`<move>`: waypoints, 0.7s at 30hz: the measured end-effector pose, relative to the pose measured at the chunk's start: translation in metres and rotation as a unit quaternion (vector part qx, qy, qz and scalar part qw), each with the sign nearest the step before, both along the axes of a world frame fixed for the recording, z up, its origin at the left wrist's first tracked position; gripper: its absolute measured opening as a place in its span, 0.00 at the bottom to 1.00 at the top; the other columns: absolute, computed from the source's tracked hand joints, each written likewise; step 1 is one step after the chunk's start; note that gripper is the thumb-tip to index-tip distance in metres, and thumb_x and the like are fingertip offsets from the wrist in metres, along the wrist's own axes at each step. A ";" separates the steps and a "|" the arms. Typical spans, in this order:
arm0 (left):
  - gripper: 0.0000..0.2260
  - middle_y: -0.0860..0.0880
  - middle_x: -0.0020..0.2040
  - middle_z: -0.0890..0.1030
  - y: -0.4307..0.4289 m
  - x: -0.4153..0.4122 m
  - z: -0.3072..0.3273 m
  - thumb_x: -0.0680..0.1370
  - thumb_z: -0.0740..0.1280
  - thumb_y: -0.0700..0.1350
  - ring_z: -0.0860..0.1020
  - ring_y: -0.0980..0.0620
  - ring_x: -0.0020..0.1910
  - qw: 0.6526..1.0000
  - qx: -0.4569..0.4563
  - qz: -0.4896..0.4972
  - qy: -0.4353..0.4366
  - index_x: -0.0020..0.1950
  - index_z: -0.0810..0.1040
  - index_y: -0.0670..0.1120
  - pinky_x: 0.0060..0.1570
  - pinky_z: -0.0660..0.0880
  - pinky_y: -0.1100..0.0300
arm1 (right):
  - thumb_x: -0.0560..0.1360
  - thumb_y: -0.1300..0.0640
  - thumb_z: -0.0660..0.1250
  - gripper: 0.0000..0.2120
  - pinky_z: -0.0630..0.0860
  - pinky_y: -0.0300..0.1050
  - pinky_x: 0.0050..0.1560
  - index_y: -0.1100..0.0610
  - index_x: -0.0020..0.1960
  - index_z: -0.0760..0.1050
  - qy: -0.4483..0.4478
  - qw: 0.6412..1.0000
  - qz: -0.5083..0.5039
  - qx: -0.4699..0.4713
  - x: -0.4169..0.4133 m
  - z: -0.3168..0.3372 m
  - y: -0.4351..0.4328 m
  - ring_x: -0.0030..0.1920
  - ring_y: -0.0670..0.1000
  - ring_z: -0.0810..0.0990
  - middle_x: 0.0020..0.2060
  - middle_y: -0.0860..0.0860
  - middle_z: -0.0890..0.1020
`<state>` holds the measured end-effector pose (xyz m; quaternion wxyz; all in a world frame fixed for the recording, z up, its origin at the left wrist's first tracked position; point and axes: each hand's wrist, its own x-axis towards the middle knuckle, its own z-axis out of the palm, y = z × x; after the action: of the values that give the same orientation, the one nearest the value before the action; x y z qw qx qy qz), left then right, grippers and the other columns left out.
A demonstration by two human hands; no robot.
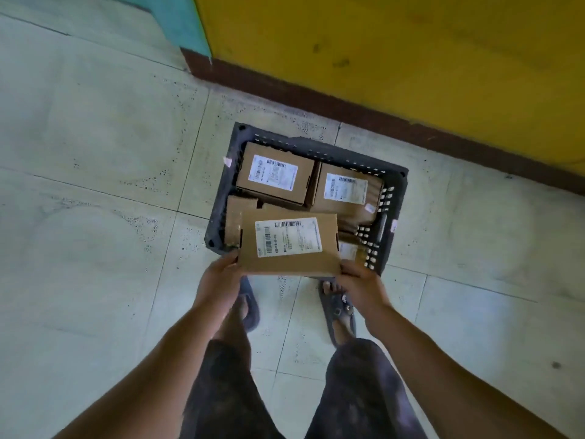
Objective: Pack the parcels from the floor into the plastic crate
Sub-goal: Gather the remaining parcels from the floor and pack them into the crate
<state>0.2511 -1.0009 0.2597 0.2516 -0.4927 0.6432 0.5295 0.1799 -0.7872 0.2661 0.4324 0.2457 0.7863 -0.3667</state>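
Holding a flat cardboard parcel over the near edge of the black plastic crate, which is sitting on the tiled floor at 12 o'clock from the person's slippers. The shipping label is facing up.

- Left hand is gripping the parcel's 7 o'clock corner; right hand is gripping the 5 o'clock corner. Fingers of both are curling round the cardboard, mostly underneath it.
- The parcel is hanging clear of the crate, not yet resting on anything, and is covering the crate's 6 o'clock side.
- Inside the crate, one labelled box is lying at 11 o'clock and a second box at 1 o'clock, the two just beside each other. More cardboard is showing lower down at 9 o'clock and 5 o'clock.
- A yellow wall is running behind the crate.

Step in hand, as I read it: placing this parcel, with the crate already well filled. The next move is probably calling for lowering it flat onto the lower layer at 6 o'clock, keeping it level so it is not catching the rim, then letting go with both hands.
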 end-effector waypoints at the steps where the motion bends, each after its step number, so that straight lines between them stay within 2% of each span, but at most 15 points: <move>1: 0.06 0.53 0.43 0.81 -0.011 -0.006 -0.011 0.80 0.62 0.47 0.77 0.55 0.41 1.000 -0.009 -0.016 -0.002 0.50 0.79 0.50 0.35 0.71 0.64 | 0.72 0.63 0.66 0.10 0.71 0.46 0.42 0.49 0.43 0.81 -0.002 1.000 -0.001 0.001 0.002 -0.011 -0.011 0.42 0.52 0.77 0.39 0.49 0.81; 3: 0.07 0.51 0.42 0.80 -0.029 -0.016 -0.034 0.79 0.61 0.45 0.76 0.56 0.39 0.998 -0.029 -0.056 -0.011 0.52 0.79 0.48 0.34 0.70 0.63 | 0.73 0.62 0.65 0.09 0.70 0.45 0.39 0.52 0.45 0.81 -0.005 1.000 -0.007 0.004 0.003 -0.031 -0.028 0.40 0.51 0.76 0.40 0.52 0.81; 7: 0.09 0.48 0.48 0.80 -0.048 -0.030 -0.086 0.79 0.59 0.42 0.76 0.52 0.41 0.984 -0.036 -0.171 -0.026 0.54 0.78 0.49 0.38 0.73 0.57 | 0.73 0.62 0.63 0.10 0.71 0.48 0.41 0.52 0.47 0.81 -0.004 1.000 -0.018 0.021 0.000 -0.077 -0.041 0.42 0.52 0.75 0.44 0.56 0.83; 9: 0.10 0.49 0.47 0.81 -0.051 -0.036 -0.109 0.78 0.59 0.41 0.78 0.51 0.42 0.982 -0.038 -0.186 -0.024 0.54 0.78 0.50 0.39 0.74 0.55 | 0.73 0.63 0.63 0.12 0.75 0.55 0.44 0.49 0.48 0.80 -0.018 0.999 -0.028 0.028 -0.002 -0.099 -0.044 0.43 0.52 0.75 0.42 0.53 0.81; 11: 0.13 0.49 0.47 0.81 -0.052 -0.043 -0.130 0.77 0.60 0.39 0.78 0.49 0.43 0.985 -0.036 -0.169 -0.029 0.57 0.78 0.50 0.37 0.73 0.58 | 0.74 0.63 0.63 0.14 0.76 0.53 0.46 0.46 0.50 0.78 -0.017 0.999 -0.039 0.029 -0.004 -0.120 -0.046 0.43 0.52 0.75 0.43 0.49 0.80; 13: 0.14 0.50 0.49 0.80 -0.050 -0.049 -0.149 0.77 0.60 0.39 0.77 0.52 0.40 0.988 -0.020 -0.146 -0.046 0.61 0.77 0.48 0.35 0.73 0.61 | 0.75 0.62 0.63 0.15 0.77 0.53 0.50 0.44 0.54 0.77 -0.015 0.999 -0.041 0.025 -0.006 -0.139 -0.047 0.44 0.51 0.76 0.45 0.48 0.80; 15: 0.16 0.50 0.51 0.81 -0.046 -0.045 -0.168 0.75 0.61 0.41 0.78 0.51 0.44 0.982 -0.030 -0.179 -0.061 0.62 0.76 0.50 0.43 0.76 0.57 | 0.75 0.60 0.63 0.16 0.77 0.54 0.54 0.45 0.58 0.77 -0.023 0.999 -0.029 0.025 -0.005 -0.158 -0.046 0.44 0.51 0.75 0.45 0.48 0.79; 17: 0.17 0.50 0.52 0.81 -0.041 -0.040 -0.181 0.74 0.61 0.42 0.78 0.48 0.47 0.975 -0.043 -0.205 -0.075 0.62 0.75 0.53 0.46 0.76 0.55 | 0.76 0.59 0.62 0.16 0.77 0.53 0.50 0.47 0.61 0.77 -0.039 0.999 -0.011 0.021 0.000 -0.173 -0.044 0.44 0.51 0.75 0.46 0.50 0.78; 19: 0.17 0.49 0.54 0.81 -0.038 -0.035 -0.190 0.75 0.61 0.43 0.77 0.47 0.47 0.968 -0.055 -0.225 -0.093 0.64 0.74 0.52 0.42 0.73 0.57 | 0.77 0.59 0.60 0.14 0.73 0.47 0.40 0.50 0.60 0.77 -0.054 0.998 0.018 0.017 0.005 -0.185 -0.041 0.39 0.50 0.75 0.45 0.51 0.78; 21: 0.16 0.48 0.54 0.80 -0.036 -0.034 -0.197 0.76 0.61 0.44 0.76 0.47 0.45 0.960 -0.081 -0.248 -0.101 0.63 0.74 0.50 0.39 0.69 0.59 | 0.76 0.59 0.59 0.14 0.74 0.43 0.36 0.51 0.59 0.77 -0.054 0.998 0.034 0.015 0.008 -0.192 -0.036 0.38 0.49 0.75 0.45 0.51 0.80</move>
<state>0.2176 -1.0364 0.0630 0.3982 -0.3872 0.7572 0.3437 0.1879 -0.8227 0.0739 0.4827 0.2445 0.7753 -0.3256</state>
